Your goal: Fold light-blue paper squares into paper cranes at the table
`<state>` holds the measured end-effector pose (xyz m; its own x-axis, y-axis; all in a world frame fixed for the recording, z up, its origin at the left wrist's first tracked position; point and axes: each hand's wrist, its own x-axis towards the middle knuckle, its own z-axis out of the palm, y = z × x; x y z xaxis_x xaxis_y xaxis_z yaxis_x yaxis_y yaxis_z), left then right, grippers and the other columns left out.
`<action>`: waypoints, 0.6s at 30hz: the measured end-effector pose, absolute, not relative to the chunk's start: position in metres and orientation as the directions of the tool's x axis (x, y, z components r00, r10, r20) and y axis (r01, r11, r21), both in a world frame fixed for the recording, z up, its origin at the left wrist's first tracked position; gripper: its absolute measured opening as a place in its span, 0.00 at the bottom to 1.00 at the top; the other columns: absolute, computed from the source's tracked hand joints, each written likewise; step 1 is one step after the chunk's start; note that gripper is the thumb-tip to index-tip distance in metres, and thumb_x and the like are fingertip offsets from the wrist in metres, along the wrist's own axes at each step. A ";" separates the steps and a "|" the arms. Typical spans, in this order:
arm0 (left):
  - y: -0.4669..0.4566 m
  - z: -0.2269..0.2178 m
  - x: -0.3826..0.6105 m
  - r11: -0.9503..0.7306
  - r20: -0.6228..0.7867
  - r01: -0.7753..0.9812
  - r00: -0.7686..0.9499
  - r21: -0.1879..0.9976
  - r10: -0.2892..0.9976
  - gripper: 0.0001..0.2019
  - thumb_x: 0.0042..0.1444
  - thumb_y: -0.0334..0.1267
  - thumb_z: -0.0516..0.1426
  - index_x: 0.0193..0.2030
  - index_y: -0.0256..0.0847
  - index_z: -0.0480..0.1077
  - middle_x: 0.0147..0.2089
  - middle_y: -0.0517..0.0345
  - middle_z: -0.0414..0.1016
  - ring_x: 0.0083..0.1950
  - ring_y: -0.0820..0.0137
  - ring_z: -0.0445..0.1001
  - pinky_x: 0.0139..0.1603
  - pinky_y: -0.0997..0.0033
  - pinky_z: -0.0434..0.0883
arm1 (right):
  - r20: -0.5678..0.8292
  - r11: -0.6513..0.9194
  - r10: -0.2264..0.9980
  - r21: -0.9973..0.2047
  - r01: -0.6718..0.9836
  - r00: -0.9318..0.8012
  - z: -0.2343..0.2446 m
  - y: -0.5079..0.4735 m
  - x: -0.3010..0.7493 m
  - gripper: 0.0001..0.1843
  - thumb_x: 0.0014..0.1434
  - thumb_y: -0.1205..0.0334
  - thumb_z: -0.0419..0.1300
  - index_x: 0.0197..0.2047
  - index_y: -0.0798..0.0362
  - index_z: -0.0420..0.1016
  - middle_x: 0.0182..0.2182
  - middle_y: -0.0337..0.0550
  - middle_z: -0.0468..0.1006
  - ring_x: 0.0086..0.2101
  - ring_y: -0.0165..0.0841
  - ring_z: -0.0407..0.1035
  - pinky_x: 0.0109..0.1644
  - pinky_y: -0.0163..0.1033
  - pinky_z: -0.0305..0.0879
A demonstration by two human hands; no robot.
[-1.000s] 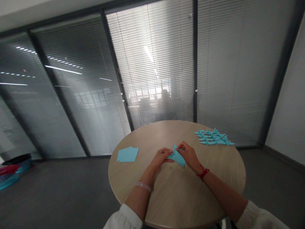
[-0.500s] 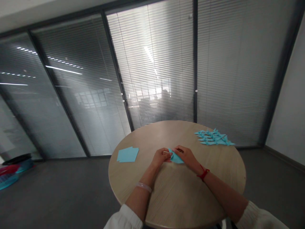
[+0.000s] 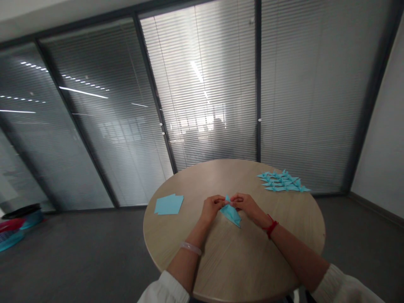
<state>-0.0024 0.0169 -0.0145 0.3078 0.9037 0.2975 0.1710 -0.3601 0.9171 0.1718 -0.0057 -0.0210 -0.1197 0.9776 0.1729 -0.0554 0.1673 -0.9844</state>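
Observation:
A partly folded piece of blue origami paper (image 3: 231, 214) is held over the middle of the round table, its pointed end angled down toward me. My left hand (image 3: 213, 206) pinches its upper left side between thumb and fingers. On the upper right side, my right hand (image 3: 246, 205) pinches the same paper, its fingertips close to those of the left. A small tip of the paper shows between the two hands; the creases under the fingers are hidden.
Flat blue paper sheets (image 3: 169, 205) lie stacked at the table's left. Several folded blue paper cranes (image 3: 282, 182) sit in rows at the back right of the wooden table (image 3: 233, 269). Blinds-covered glass panels (image 3: 208, 84) stand behind. Blue and red containers (image 3: 15, 227) are on the floor at far left.
The folded paper has turned, so its long point now faces down toward me. My right hand has shifted from lying over the paper to pinching its upper edge beside the left hand.

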 end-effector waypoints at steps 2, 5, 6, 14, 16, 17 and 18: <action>0.017 -0.015 -0.003 -0.377 0.307 0.186 0.317 0.907 0.897 0.19 0.41 0.49 0.62 0.31 0.33 0.76 0.25 0.55 0.73 0.25 0.74 0.66 0.27 0.76 0.62 | 0.163 0.157 0.979 -0.986 -0.059 -0.123 -0.019 -0.007 0.171 0.19 0.35 0.54 0.69 0.28 0.56 0.71 0.22 0.38 0.74 0.24 0.30 0.68 0.30 0.36 0.63; 0.016 -0.013 -0.002 -0.397 0.323 0.223 0.303 0.890 0.896 0.18 0.42 0.50 0.62 0.30 0.33 0.76 0.24 0.56 0.72 0.25 0.74 0.66 0.27 0.76 0.63 | 0.167 0.158 0.976 -0.985 -0.073 -0.138 -0.017 -0.009 0.171 0.19 0.35 0.54 0.69 0.28 0.56 0.71 0.22 0.37 0.73 0.25 0.30 0.67 0.31 0.36 0.64; 0.015 -0.012 -0.001 -0.403 0.331 0.233 0.295 0.885 0.896 0.18 0.42 0.50 0.62 0.29 0.33 0.76 0.24 0.56 0.72 0.25 0.74 0.66 0.27 0.76 0.63 | 0.167 0.157 0.975 -0.984 -0.079 -0.150 -0.016 -0.009 0.170 0.20 0.35 0.53 0.69 0.29 0.56 0.71 0.22 0.37 0.73 0.25 0.30 0.67 0.32 0.36 0.64; 0.008 -0.007 0.001 -0.528 0.472 0.360 0.237 0.769 0.849 0.14 0.48 0.47 0.59 0.31 0.37 0.76 0.30 0.54 0.74 0.32 0.70 0.71 0.32 0.74 0.67 | 0.124 0.110 0.958 -0.992 -0.067 -0.258 -0.012 -0.018 0.167 0.22 0.40 0.46 0.67 0.30 0.57 0.73 0.24 0.37 0.72 0.24 0.28 0.65 0.30 0.34 0.60; 0.008 -0.007 0.000 -0.563 0.504 0.395 0.252 0.726 0.826 0.13 0.49 0.47 0.59 0.32 0.39 0.76 0.31 0.54 0.75 0.34 0.70 0.71 0.33 0.74 0.67 | 0.123 0.113 0.949 -0.992 -0.049 -0.289 -0.013 -0.019 0.167 0.22 0.41 0.46 0.66 0.28 0.57 0.73 0.23 0.37 0.72 0.25 0.29 0.65 0.30 0.34 0.60; 0.008 -0.007 -0.001 -0.572 0.507 0.401 0.264 0.716 0.820 0.13 0.49 0.47 0.59 0.33 0.40 0.76 0.32 0.54 0.75 0.34 0.70 0.71 0.34 0.74 0.67 | 0.120 0.112 0.946 -0.993 -0.046 -0.300 -0.013 -0.019 0.168 0.21 0.41 0.46 0.66 0.27 0.57 0.73 0.23 0.38 0.72 0.25 0.29 0.65 0.31 0.34 0.60; 0.008 -0.007 -0.001 -0.576 0.505 0.406 0.276 0.710 0.818 0.13 0.49 0.47 0.59 0.33 0.40 0.76 0.32 0.55 0.75 0.34 0.70 0.71 0.34 0.74 0.67 | 0.117 0.107 0.943 -0.993 -0.047 -0.311 -0.014 -0.019 0.168 0.21 0.40 0.47 0.67 0.27 0.58 0.73 0.23 0.38 0.72 0.26 0.30 0.66 0.31 0.34 0.61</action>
